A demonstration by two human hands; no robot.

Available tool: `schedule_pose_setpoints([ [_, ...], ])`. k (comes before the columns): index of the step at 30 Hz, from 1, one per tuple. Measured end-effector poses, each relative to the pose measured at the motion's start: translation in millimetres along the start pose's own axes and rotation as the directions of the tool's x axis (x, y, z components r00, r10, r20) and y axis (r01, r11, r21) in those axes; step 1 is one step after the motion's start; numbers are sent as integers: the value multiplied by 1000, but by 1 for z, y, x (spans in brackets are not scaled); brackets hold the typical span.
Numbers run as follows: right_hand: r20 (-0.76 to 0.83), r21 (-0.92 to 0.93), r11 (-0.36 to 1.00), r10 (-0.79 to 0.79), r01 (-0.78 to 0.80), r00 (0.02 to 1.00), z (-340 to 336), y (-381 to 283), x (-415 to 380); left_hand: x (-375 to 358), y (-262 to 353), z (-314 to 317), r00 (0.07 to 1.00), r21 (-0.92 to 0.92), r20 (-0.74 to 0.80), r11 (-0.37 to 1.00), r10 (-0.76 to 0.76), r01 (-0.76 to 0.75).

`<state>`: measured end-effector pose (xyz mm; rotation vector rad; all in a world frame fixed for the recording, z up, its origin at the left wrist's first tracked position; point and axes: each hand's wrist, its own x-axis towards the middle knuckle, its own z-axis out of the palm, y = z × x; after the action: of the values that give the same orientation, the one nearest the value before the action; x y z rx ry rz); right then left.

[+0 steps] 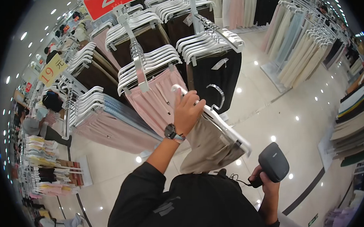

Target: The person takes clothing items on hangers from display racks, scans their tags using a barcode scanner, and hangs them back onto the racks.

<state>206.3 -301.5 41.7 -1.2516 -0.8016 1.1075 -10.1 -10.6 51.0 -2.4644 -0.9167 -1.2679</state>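
My left hand (187,112), with a watch on its wrist, is closed over the upper part of a white hanger (230,129). A pair of taupe trousers (212,146) hangs from it, tilted, and the hanger's metal hook (220,96) points upward. My right hand (267,183) grips a dark grey handheld device (274,162) with a rounded, boxy head, whose exact kind I cannot make out. A thin dark cord runs from near that hand toward my body. Just beyond my left hand, pink trousers (153,100) hang on a rack.
Black trousers (215,77) hang at the rack's right arm; more pink trousers (109,131) are at its left. A red sale sign (111,3) and a yellow price sign (53,70) stand above. Other garment racks (307,59) line the right side. The tiled floor is glossy.
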Motion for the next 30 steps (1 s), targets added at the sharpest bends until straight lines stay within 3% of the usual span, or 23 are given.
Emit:
schedule_pose_setpoints([
  [2,57,171,977,-136,125,989,-19,-8,20,15,11,-2,977,-4,198,997,80,-81],
  [4,112,270,960,-110,76,988,-38,-3,43,31,28,-4,976,25,184,992,118,-124],
  [6,137,295,954,-98,54,986,-48,4,70,39,49,-7,957,60,283,994,68,-89],
  [14,242,466,883,-183,51,953,-27,-3,166,57,102,30,924,10,362,992,-122,127],
  [19,145,535,842,-173,70,974,-21,-6,210,57,100,64,891,-55,439,987,-113,153],
  [21,98,540,840,-126,54,987,-24,-5,226,60,88,77,868,-193,485,954,-111,230],
  [24,-45,562,819,-110,117,993,-31,-10,248,73,50,92,932,-359,363,924,12,128],
  [25,-63,557,819,-120,134,991,-32,-17,256,75,40,92,880,-369,473,895,-49,249],
  [26,-90,558,820,-95,129,991,-39,-18,265,76,30,95,882,-379,469,892,-45,247],
  [28,-147,531,827,-123,183,981,-44,-23,285,77,9,108,777,-478,600,695,-188,537],
  [30,-154,509,838,-139,199,978,-40,-30,307,79,-9,127,757,-504,618,631,-214,590],
])
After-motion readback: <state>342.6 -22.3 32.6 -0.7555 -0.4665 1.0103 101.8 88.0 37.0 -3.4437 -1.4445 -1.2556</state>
